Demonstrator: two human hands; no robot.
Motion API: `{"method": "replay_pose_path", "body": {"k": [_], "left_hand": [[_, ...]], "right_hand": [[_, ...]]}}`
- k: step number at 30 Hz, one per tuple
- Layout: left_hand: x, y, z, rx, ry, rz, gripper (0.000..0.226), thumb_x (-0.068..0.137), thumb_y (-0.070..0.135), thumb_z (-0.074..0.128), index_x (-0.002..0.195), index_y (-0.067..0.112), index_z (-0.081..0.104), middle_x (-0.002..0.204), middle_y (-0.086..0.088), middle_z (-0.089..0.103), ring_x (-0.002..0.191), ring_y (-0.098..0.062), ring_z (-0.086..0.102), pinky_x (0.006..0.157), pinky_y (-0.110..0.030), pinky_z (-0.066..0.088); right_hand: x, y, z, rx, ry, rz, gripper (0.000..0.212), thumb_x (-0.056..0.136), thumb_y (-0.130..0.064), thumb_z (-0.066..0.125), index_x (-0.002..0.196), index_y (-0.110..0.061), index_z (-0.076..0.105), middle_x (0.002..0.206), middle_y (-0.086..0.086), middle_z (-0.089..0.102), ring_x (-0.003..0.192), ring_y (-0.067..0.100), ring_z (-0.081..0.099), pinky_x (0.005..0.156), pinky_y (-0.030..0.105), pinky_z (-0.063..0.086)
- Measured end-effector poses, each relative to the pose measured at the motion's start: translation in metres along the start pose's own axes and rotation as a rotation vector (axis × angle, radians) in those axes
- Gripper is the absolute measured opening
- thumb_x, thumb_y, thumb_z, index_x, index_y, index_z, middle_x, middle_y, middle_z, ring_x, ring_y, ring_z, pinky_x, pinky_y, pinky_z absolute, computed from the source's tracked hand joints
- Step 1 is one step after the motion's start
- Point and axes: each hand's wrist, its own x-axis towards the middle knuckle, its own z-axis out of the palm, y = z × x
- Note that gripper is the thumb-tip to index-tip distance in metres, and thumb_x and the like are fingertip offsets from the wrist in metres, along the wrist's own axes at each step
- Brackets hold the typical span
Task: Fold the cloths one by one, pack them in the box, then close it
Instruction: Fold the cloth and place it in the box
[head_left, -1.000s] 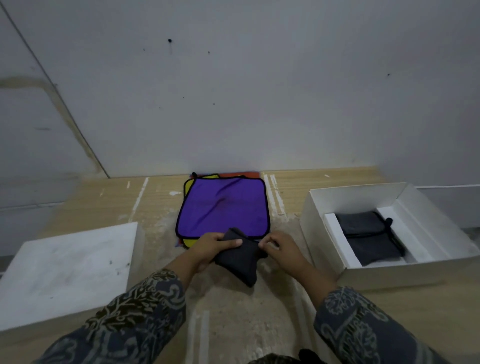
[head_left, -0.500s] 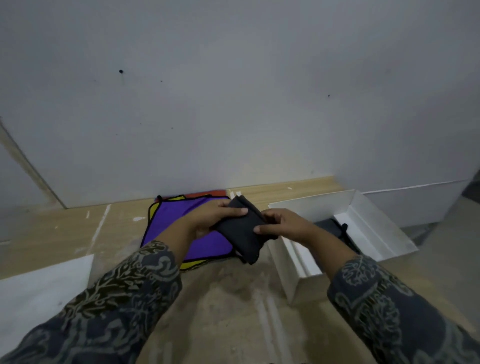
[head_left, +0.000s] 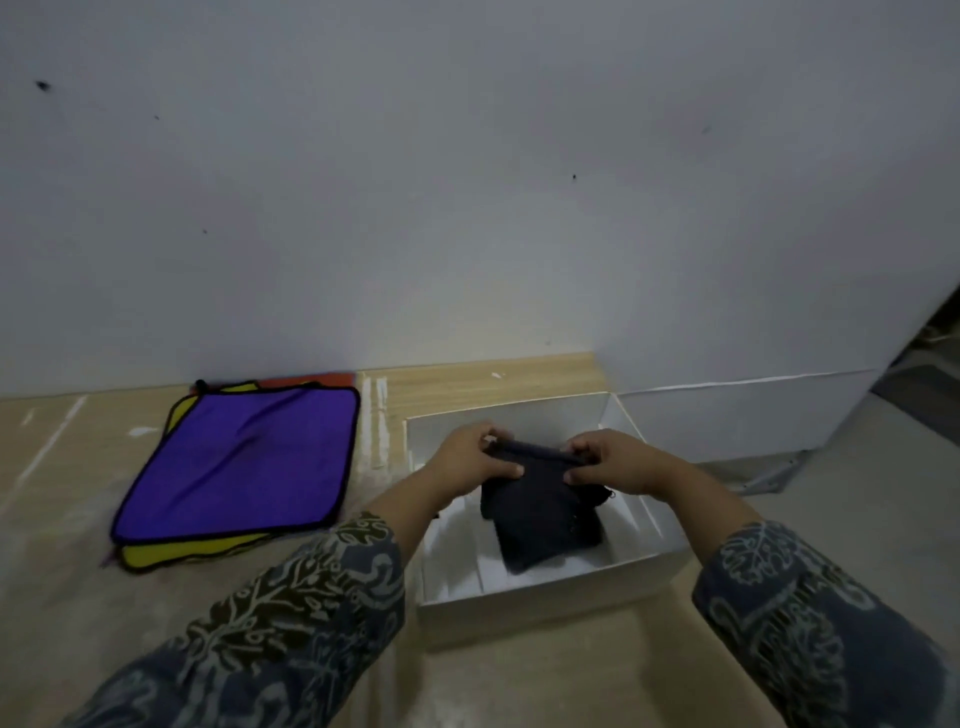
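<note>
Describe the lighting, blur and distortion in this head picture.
Head view: dim, even light, no glare; the dark cloth in the white box shows almost no fold detail; the patterned sleeves look soft and stretched toward the bottom corners.

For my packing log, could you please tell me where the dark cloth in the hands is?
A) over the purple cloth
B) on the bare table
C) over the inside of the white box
C: the left hand and right hand pinch the dark cloth within the white box, away from the purple cloth.
</note>
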Motion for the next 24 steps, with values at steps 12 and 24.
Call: {"method": "replay_pose_path", "body": {"k": [12,24], "left_hand": [[0.009,-0.029,0.069,0.519,-0.343,-0.256,0.045,0.079,0.014,0.071,0.121,0.009,0.057,0.121,-0.013,0.056,0.109,-0.029,0.057,0.087,-0.035,0.052],[0.018,-0.05,0.072,0.63,-0.114,-0.149,0.025,0.073,0.015,0.075,0.097,0.009,0.071,0.107,-0.008,0.07,0.098,-0.021,0.063,0.09,-0.034,0.053]], "right_hand": [[0.015,0.044,0.033,-0.443,-0.412,0.065,0.03,0.079,-0.001,0.053,0.054,-0.015,0.046,0.06,0.002,0.043,0.054,0.015,0.039,0.054,0.027,0.034],[0.025,0.05,0.043,-0.663,-0.176,-0.029,0.02,0.082,-0.003,0.056,0.097,-0.008,0.068,0.106,0.015,0.065,0.098,0.032,0.06,0.082,0.034,0.048]]}}
